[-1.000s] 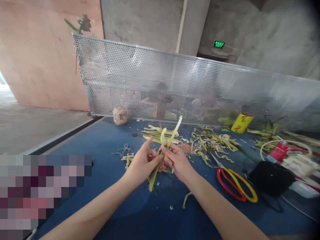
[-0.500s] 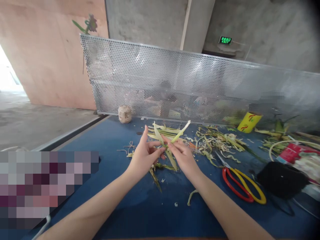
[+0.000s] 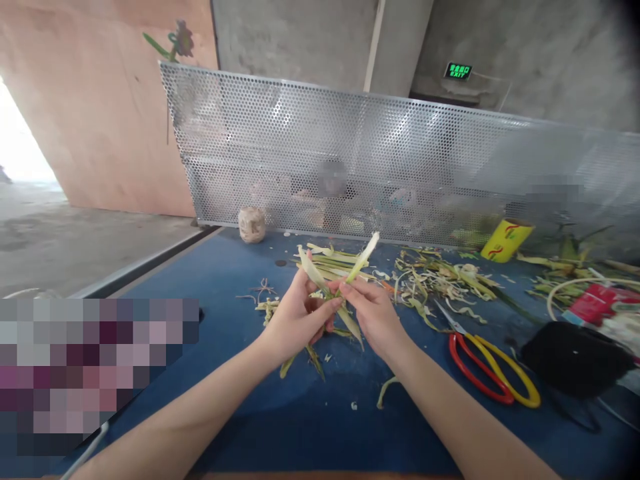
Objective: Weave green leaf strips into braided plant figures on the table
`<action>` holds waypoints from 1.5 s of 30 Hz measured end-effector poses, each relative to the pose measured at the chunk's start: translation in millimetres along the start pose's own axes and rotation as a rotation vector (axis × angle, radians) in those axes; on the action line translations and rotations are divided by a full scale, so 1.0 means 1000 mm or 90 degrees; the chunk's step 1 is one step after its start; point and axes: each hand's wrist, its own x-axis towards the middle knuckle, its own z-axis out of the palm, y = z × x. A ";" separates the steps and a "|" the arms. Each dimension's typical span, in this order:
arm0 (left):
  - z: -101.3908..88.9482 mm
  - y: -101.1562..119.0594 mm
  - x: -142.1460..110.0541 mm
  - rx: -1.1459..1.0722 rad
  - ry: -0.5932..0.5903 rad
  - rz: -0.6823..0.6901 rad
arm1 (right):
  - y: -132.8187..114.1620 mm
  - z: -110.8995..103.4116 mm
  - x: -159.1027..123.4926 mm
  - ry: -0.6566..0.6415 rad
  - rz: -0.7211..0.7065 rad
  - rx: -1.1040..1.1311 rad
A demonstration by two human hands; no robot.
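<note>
Already, crossed leaf strips (image 3: 368,253) are pinched by the left hand (image 3: 295,317) and right hand (image 3: 377,313), their ends left free, while flat strips (image 3: 345,258) are left lying beyond.

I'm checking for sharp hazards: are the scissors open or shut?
Shut, it seems: the scissors show blades together, tapering to one point.

Leaf strips (image 3: 366,256) cross between the left hand (image 3: 296,320) and right hand (image 3: 377,315) at frame centre. Scissors (image 3: 462,333) lie lower right on the table (image 3: 280,427); a panel (image 3: 310,127) stands behind.
</note>
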 end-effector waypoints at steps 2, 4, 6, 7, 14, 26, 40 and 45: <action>0.001 0.000 -0.001 0.017 -0.011 0.019 | -0.002 0.002 -0.001 0.018 -0.002 0.040; 0.001 -0.001 -0.002 0.041 -0.007 0.048 | -0.004 0.005 -0.003 0.047 -0.012 0.076; 0.001 -0.002 -0.004 0.072 -0.003 0.065 | -0.006 0.007 -0.005 0.083 -0.024 0.106; 0.002 -0.002 -0.004 0.085 -0.001 0.067 | -0.006 0.007 -0.005 0.097 -0.026 0.117; -0.002 -0.001 -0.003 0.041 0.057 0.034 | -0.005 -0.008 0.001 -0.082 0.036 -0.090; -0.024 -0.003 0.010 0.030 -0.071 0.003 | -0.020 -0.013 -0.005 -0.351 0.110 -0.284; -0.014 0.006 0.004 0.002 -0.041 -0.024 | -0.033 -0.028 -0.001 -0.433 0.110 -0.277; -0.016 0.006 0.006 -0.027 -0.017 -0.036 | -0.027 -0.025 0.000 -0.423 0.112 -0.209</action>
